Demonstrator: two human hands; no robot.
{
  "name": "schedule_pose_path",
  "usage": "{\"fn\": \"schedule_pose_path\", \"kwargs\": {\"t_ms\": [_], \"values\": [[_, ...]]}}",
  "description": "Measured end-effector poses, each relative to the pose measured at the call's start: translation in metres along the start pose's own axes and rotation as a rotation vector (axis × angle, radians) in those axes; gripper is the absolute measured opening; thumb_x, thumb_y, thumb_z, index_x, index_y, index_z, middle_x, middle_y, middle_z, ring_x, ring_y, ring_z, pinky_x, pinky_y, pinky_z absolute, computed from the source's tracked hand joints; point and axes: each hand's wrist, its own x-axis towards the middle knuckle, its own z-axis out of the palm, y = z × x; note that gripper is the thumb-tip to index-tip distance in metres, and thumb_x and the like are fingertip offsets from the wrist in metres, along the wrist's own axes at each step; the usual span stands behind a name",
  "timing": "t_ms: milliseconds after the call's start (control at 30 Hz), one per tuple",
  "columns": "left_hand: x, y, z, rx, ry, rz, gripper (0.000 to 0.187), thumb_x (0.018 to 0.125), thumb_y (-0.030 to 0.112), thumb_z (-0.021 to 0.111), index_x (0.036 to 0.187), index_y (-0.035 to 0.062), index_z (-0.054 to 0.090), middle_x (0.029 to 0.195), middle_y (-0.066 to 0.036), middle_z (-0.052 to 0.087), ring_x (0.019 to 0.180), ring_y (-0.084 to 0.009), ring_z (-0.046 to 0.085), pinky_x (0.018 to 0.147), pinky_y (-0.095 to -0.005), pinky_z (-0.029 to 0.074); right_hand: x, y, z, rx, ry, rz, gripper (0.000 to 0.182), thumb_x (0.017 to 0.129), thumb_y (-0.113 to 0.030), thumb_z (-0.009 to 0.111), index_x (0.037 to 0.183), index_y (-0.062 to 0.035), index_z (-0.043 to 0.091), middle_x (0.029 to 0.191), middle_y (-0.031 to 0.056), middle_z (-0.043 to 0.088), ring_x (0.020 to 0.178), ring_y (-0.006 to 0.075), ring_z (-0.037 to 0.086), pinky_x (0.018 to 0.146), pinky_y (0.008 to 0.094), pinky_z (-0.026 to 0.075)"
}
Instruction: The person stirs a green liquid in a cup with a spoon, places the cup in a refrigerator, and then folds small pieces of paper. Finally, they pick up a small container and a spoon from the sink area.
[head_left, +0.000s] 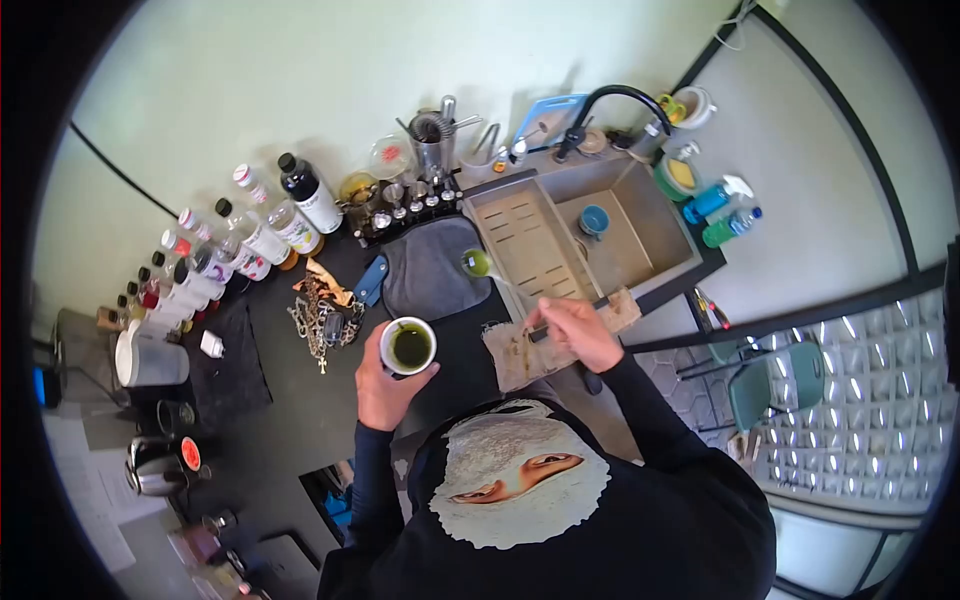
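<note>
My left hand (pixel 383 385) has its grip clamped around a white cup (pixel 408 346) of green liquid, held just above the dark desk (pixel 270 400) in front of me. My right hand (pixel 575 330) has its grip pinched together on a thin dark stick (pixel 570 318), resting over a stained cloth (pixel 525 355) at the desk edge, just beside the sink (pixel 640 240). A small green glass (pixel 477 263) stands near the drying rack (pixel 525 240). Bottles (pixel 270 235) line the wall to my left.

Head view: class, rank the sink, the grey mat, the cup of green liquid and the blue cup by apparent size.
1. Sink
2. Grey mat
3. Cup of green liquid, in the left hand, nearer the camera
4. Blue cup
</note>
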Motion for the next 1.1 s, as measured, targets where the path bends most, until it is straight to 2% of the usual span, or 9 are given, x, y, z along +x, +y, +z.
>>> {"fn": "schedule_pose_path", "kwargs": {"t_ms": [300,567,767,800,833,933,1000,1033,1100], "values": [[0.026,0.048,0.095,0.050,0.083,-0.024,0.078,0.072,0.020,0.096,0.138,0.0028,0.058,0.124,-0.017,0.073,0.115,-0.0318,0.072,0.099,-0.0410,0.057,0.023,-0.038,-0.092,-0.238,-0.110,-0.137,0.043,0.113,-0.039,0.054,0.105,-0.0044,0.079,0.060,-0.0098,0.035,0.055,0.0015,0.032,0.051,0.0245,0.026],[0.064,0.117,0.195,0.103,0.107,-0.099,0.088,0.071,0.026,0.098,0.144,0.0045,0.053,0.124,-0.018,0.074,0.116,-0.0305,0.073,0.098,-0.0415,0.058,0.032,-0.059,-0.179,-0.466,-0.194,-0.253,0.037,0.112,-0.033,0.056,0.105,-0.0048,0.080,0.058,-0.0055,0.038,0.056,0.0034,0.036,0.052,0.0286,0.029],[0.069,0.144,0.227,0.098,0.139,-0.124,0.086,0.071,0.025,0.097,0.143,0.0043,0.055,0.124,-0.017,0.073,0.117,-0.0295,0.073,0.099,-0.0403,0.057,0.036,-0.076,-0.214,-0.556,-0.257,-0.317,0.034,0.111,-0.029,0.058,0.106,-0.0020,0.078,0.057,-0.0011,0.042,0.056,0.0062,0.040,0.052,0.0305,0.032],[0.068,0.144,0.228,0.121,0.111,-0.108,0.091,0.073,0.029,0.096,0.147,0.0034,0.049,0.127,-0.019,0.070,0.118,-0.0350,0.071,0.099,-0.0433,0.057,0.037,-0.075,-0.218,-0.568,-0.257,-0.353,0.034,0.111,-0.028,0.058,0.106,-0.0013,0.078,0.057,0.0005,0.043,0.056,0.0067,0.040,0.052,0.0311,0.033],[0.066,0.144,0.230,0.127,0.125,-0.119,0.091,0.073,0.029,0.096,0.147,0.0034,0.049,0.127,-0.019,0.070,0.118,-0.0350,0.071,0.099,-0.0433,0.057,0.037,-0.076,-0.220,-0.568,-0.275,-0.355,0.034,0.111,-0.028,0.058,0.106,-0.0013,0.078,0.057,0.0005,0.043,0.056,0.0067,0.040,0.052,0.0311,0.033],[0.059,0.148,0.235,0.145,0.207,-0.115,0.087,0.071,0.026,0.097,0.144,0.0038,0.054,0.123,-0.017,0.074,0.116,-0.0295,0.072,0.099,-0.0401,0.057,0.035,-0.078,-0.225,-0.639,-0.285,-0.412,0.030,0.110,-0.025,0.060,0.107,-0.0006,0.077,0.060,0.0052,0.050,0.055,0.0087,0.047,0.053,0.0317,0.038],[0.056,0.146,0.237,0.142,0.210,-0.150,0.089,0.071,0.026,0.098,0.144,0.0034,0.053,0.123,-0.017,0.073,0.116,-0.0304,0.073,0.099,-0.0405,0.057,0.035,-0.076,-0.226,-0.644,-0.263,-0.568,0.025,0.108,-0.021,0.063,0.107,0.0000,0.077,0.066,0.0109,0.061,0.056,0.0159,0.058,0.057,0.0330,0.046],[0.054,0.145,0.239,0.143,0.222,-0.157,0.089,0.071,0.026,0.098,0.144,0.0034,0.053,0.123,-0.017,0.073,0.116,-0.0304,0.073,0.099,-0.0405,0.057,0.037,-0.073,-0.228,-0.646,-0.277,-0.570,0.025,0.108,-0.021,0.063,0.107,0.0000,0.077,0.066,0.0109,0.061,0.056,0.0159,0.058,0.057,0.0330,0.046],[0.050,0.142,0.243,0.187,0.248,-0.136,0.090,0.070,0.026,0.098,0.144,0.0032,0.053,0.123,-0.018,0.073,0.115,-0.0308,0.073,0.099,-0.0407,0.057,0.042,-0.062,-0.230,-0.750,-0.285,-0.655,0.019,0.104,-0.017,0.068,0.108,-0.0005,0.077,0.078,0.0152,0.071,0.062,0.0265,0.067,0.061,0.0357,0.052]]}}
